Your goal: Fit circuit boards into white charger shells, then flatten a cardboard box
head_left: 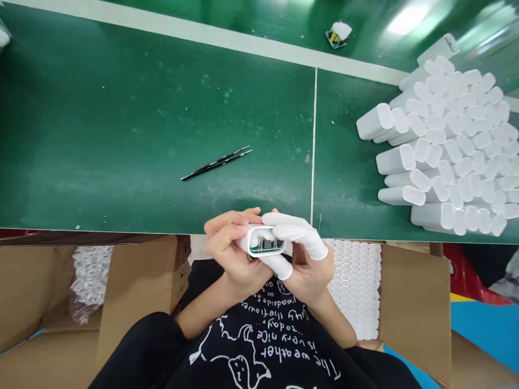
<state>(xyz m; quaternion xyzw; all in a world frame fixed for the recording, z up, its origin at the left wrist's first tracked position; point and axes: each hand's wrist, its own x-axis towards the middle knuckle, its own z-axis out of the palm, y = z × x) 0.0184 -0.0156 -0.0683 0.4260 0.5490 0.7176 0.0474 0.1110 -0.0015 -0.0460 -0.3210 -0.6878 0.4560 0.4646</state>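
Between my two hands, at the table's near edge, is a white plastic charger housing (254, 229) with its open end facing me. Inside it a green circuit board (265, 250) and some white filling show. My bare left hand (233, 251) wraps round the left side of the housing. My right hand (306, 256), with white finger cots on the thumb and some fingers, grips the right side. Beyond the hands a pair of black tweezers (217, 163) lies on the green table (121, 129).
Many white housings (441, 135) are piled at the table's right. A small circuit board assembly (339, 34) lies at the back. Below the edge, a left cardboard box (138, 281) stands by bagged clear parts (92, 275); a right box (416, 302) adjoins rows of white pieces (357, 286).
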